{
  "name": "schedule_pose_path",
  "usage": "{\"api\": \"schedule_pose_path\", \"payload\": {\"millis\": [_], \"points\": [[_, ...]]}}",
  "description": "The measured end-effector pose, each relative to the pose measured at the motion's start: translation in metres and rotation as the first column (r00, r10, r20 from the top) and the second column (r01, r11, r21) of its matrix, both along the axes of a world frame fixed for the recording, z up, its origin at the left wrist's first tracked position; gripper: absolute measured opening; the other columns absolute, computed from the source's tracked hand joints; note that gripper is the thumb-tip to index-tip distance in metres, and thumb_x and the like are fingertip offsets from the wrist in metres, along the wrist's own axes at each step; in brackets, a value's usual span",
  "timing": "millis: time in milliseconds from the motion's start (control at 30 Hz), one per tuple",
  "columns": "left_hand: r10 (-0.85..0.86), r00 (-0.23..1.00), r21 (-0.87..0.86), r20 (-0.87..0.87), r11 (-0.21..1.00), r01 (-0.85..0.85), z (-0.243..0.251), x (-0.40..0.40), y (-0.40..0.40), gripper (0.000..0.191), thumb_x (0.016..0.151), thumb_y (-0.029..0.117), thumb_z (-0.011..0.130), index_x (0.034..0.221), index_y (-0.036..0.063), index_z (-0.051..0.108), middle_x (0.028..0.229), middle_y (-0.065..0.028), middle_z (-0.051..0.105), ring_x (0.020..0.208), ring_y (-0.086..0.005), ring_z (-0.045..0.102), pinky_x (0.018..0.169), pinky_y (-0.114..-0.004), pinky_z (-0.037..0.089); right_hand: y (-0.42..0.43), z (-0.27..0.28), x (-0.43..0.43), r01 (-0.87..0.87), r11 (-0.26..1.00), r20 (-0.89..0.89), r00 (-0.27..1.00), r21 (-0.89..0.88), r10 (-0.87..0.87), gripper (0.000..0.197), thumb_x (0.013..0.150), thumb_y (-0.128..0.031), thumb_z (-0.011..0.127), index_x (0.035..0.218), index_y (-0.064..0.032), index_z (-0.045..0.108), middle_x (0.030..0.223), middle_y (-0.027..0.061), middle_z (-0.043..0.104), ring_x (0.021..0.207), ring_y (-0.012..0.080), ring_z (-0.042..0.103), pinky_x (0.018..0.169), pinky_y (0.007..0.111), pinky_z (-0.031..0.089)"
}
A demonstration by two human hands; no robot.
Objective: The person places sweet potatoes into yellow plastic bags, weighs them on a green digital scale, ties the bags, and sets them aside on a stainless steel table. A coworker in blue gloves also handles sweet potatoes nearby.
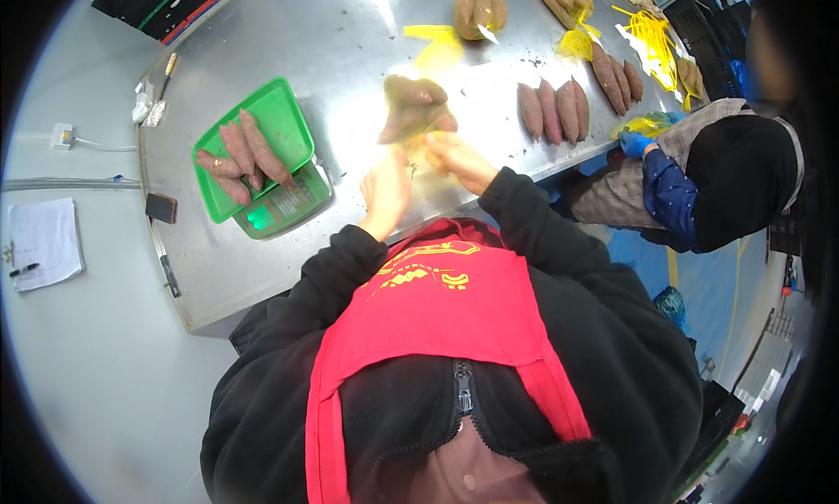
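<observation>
A yellow mesh bag with several sweet potatoes [416,104] lies on the metal table in front of me, washed out by glare. My right hand [455,158] has its fingers closed on the near end of the bag. Beside it, my left hand [387,189] is at the same end, blurred; whether it grips the mesh cannot be told. To the left, several loose sweet potatoes [246,151] rest in a green tray [288,111] on a green digital scale [282,202]. A flat, yellow mesh bag [436,45] lies beyond the filled one.
Loose sweet potatoes [554,111] lie in a row to the right, with filled mesh bags [482,12] farther back. A co-worker's blue-gloved hand [634,144] is at the table's right edge. Yellow strips [652,42] lie beyond. A knife [169,68] lies far left.
</observation>
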State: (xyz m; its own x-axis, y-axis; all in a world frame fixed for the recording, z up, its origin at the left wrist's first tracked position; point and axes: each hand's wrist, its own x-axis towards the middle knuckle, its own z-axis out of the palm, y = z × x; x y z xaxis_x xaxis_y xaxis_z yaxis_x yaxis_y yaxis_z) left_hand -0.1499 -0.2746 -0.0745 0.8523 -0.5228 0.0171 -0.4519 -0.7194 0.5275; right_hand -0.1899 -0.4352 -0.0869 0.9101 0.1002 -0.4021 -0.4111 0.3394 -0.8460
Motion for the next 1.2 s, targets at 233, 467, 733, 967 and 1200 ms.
{"api": "schedule_pose_path", "payload": {"millis": [233,467,733,967,1200], "points": [[-0.347,0.937,0.147,0.046,0.93,0.337,-0.011,-0.019,0.016,0.022,0.099,0.018,0.051,0.111,0.0025,0.06,0.073,-0.0202,0.068,0.067,-0.0369,0.069,0.063,-0.048,0.053,0.007,-0.03,0.009,-0.182,0.899,-0.068,0.983,-0.399,0.169,0.046,0.108,-0.039,0.044,0.103,-0.0002,0.067,0.083,0.0036,0.063,0.073,0.0133,0.056,0.068,0.029,0.045],[-0.228,0.767,-0.502,-0.599,0.853,-0.139,-0.02,0.002,0.077,0.047,0.105,0.043,0.048,0.112,-0.0009,0.065,0.069,-0.007,0.065,0.062,-0.0185,0.065,0.062,-0.035,0.054,0.007,-0.025,-0.011,0.045,0.993,-0.231,0.97,-0.11,-0.07,0.031,0.109,-0.032,0.044,0.115,-0.0053,0.058,0.091,0.0047,0.062,0.08,0.0165,0.058,0.064,0.034,0.048],[-0.778,-0.006,-0.411,-0.628,0.338,-0.847,-0.043,0.011,0.007,0.085,0.094,0.075,0.039,0.153,0.013,0.032,0.154,-0.0248,0.036,0.139,-0.0447,0.041,0.114,-0.064,0.035,0.034,-0.019,-0.026,0.2,0.716,0.416,0.899,-0.669,0.138,0.044,0.107,-0.035,0.045,0.095,0.0037,0.064,0.078,0.0203,0.067,0.071,0.0352,0.065,0.066,0.047,0.049],[-0.452,0.499,-0.667,-0.739,0.39,-0.635,-0.031,0.045,-0.03,0.085,0.092,0.059,0.065,0.154,0.0178,0.025,0.148,-0.0159,0.041,0.127,-0.0325,0.053,0.1,-0.047,0.054,0.049,-0.02,-0.027,-0.014,0.71,0.201,0.955,-0.704,0.218,0.045,0.105,-0.034,0.046,0.087,0.0015,0.066,0.079,0.0237,0.066,0.082,0.0425,0.066,0.075,0.051,0.049],[-0.243,0.956,-0.463,-0.164,0.875,0.143,-0.039,0.071,-0.079,0.106,0.088,0.04,0.074,0.161,0.0098,0.004,0.158,-0.0315,0.023,0.141,-0.0507,0.034,0.114,-0.053,0.035,0.044,-0.025,-0.021,-0.03,0.741,0.176,0.964,-0.671,0.198,0.04,0.105,-0.031,0.046,0.084,-0.0014,0.062,0.079,0.0195,0.066,0.081,0.0388,0.065,0.074,0.047,0.048]]}}
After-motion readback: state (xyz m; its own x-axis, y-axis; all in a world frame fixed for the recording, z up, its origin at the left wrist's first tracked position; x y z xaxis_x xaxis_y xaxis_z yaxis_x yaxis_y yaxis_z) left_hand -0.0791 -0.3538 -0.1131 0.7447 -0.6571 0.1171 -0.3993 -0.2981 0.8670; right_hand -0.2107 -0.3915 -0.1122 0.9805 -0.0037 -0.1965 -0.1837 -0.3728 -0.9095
